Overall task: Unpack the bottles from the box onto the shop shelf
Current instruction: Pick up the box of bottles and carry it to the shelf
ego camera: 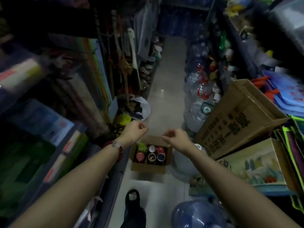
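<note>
A small open cardboard box (148, 168) stands on the aisle floor below me. It holds several upright bottles (151, 154) with green, white, red, gold and blue caps. My left hand (134, 131) hovers above the box's left side, fingers curled loosely and nothing in it; a red bead bracelet is on that wrist. My right hand (175, 137) hovers above the box's right side, fingers likewise curled and holding nothing. The two hands are apart and do not touch the box.
Shop shelves (70, 145) packed with goods line the left of the narrow aisle. On the right are large water bottles (195, 104), a big cardboard carton (236, 119) and bags. A white plastic bag (141, 107) lies ahead. My shoe (133, 204) is below the box.
</note>
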`<state>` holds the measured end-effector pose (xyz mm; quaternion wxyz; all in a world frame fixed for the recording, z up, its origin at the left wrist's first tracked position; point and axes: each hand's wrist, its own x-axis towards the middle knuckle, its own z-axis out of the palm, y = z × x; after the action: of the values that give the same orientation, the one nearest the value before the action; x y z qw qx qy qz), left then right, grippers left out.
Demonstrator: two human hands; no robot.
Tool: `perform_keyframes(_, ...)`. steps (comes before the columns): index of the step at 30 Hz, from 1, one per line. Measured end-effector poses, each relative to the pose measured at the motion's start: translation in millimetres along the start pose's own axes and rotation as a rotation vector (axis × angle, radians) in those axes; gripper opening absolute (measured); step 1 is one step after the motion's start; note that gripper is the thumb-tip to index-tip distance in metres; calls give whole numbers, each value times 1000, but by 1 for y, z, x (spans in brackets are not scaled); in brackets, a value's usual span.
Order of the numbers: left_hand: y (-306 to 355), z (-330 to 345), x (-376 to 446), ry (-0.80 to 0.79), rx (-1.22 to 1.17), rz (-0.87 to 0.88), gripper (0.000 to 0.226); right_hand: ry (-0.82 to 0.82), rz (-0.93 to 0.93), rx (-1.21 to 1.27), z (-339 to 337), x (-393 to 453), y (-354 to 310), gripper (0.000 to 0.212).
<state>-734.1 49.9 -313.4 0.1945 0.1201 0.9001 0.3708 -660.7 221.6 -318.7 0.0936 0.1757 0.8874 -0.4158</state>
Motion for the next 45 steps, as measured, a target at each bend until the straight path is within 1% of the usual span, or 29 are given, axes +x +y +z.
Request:
perform_keyframes(3, -5, 12, 59, -73, -11, -1, 16, 45, 83, 42, 1, 44, 10, 18)
perform_keyframes(6, -13, 26, 111, -161, -21, 8, 21, 77, 153, 95, 3, 81, 29, 18)
perform_keyframes(8, -23, 35, 141, -187, -39, -4, 24, 101, 188, 125, 8, 105, 45, 18)
perform_keyframes(10, -39, 47, 169, -182, -61, -29, 25, 107, 229, 139, 15, 131, 66, 18)
perform_keyframes(12, -60, 64, 196, -174, -62, -69, 19, 111, 267, 143, 27, 155, 91, 18)
perform_keyframes(14, -85, 84, 224, -150, -58, -114, 13, 135, 292, 147, 50, 179, 123, 18)
perform_keyframes(18, -152, 134, 267, -118, -88, -170, 11, 170, 317, 187, 104, 223, 191, 17)
perform_keyframes(22, -232, 190, 281, -93, -85, -244, 16, 218, 362, 240, 160, 256, 258, 19)
perform_keyframes(25, -290, 226, 285, -87, -133, -294, 17, 203, 396, 243, 202, 275, 307, 22)
perform_keyframes(27, -324, 245, 289, -71, -122, -288, 21, 186, 416, 230, 225, 282, 331, 29)
perform_keyframes(29, -351, 260, 295, -16, -40, -234, 27, 189, 415, 204, 246, 285, 351, 42)
perform_keyframes(31, -370, 271, 301, 38, 23, -220, 34, 229, 425, 174, 263, 288, 373, 62)
perform_keyframes(32, -378, 275, 303, 51, 27, -235, 37, 259, 431, 170, 268, 289, 381, 65)
perform_keyframes(35, -405, 286, 307, 41, -24, -284, 46, 362, 436, 156, 274, 295, 392, 56)
perform_keyframes(37, -415, 291, 308, 28, -74, -301, 51, 399, 452, 181, 277, 299, 402, 61)
perform_keyframes(41, -423, 301, 309, 59, -301, -321, 56, 401, 485, 292, 290, 307, 417, 68)
perform_keyframes(45, -428, 306, 308, 127, -467, -367, 66, 417, 508, 230, 300, 316, 424, 69)
